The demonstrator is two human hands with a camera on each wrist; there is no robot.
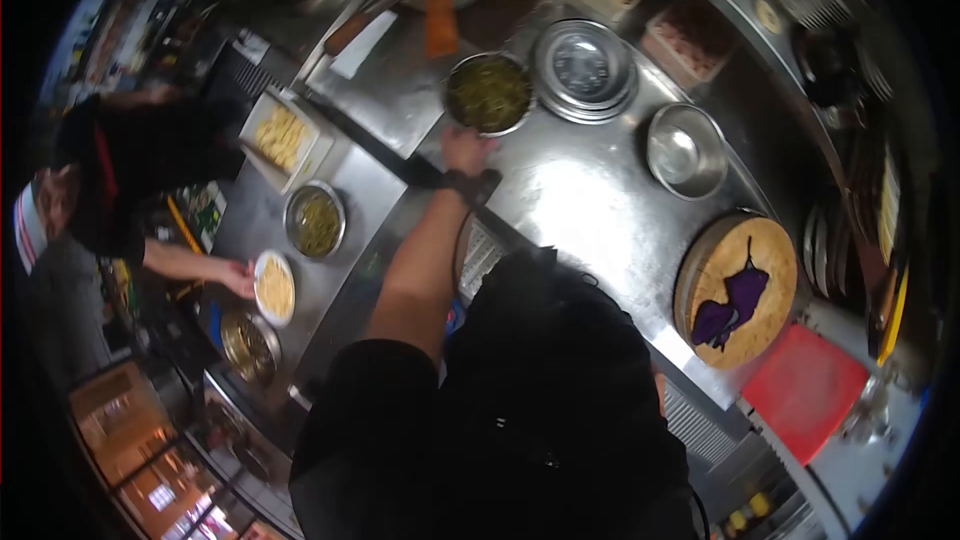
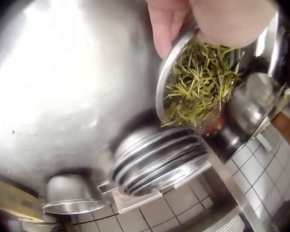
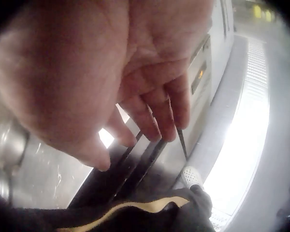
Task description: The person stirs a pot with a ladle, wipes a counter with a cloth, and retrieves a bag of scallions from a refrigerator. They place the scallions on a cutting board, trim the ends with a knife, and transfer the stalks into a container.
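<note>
My left hand (image 1: 466, 148) grips the near rim of a steel bowl (image 2: 160, 92) filled with green shredded strips (image 1: 488, 93). In the left wrist view the hand (image 2: 212, 21) has its fingers curled over that rim, and the bowl stands beside a stack of steel bowls (image 2: 159, 162). My right hand (image 3: 135, 72) hangs at my side over the floor, fingers loosely bent and holding nothing; in the head view it is mostly hidden by my body.
At right lie purple pieces (image 1: 728, 308) on a round wooden board (image 1: 770, 270), beside a red board (image 1: 805, 390). An empty steel bowl (image 1: 687, 151) stands behind. At left another person (image 1: 200, 268) holds a white plate (image 1: 274, 288) near a second bowl of green strips (image 1: 316, 224).
</note>
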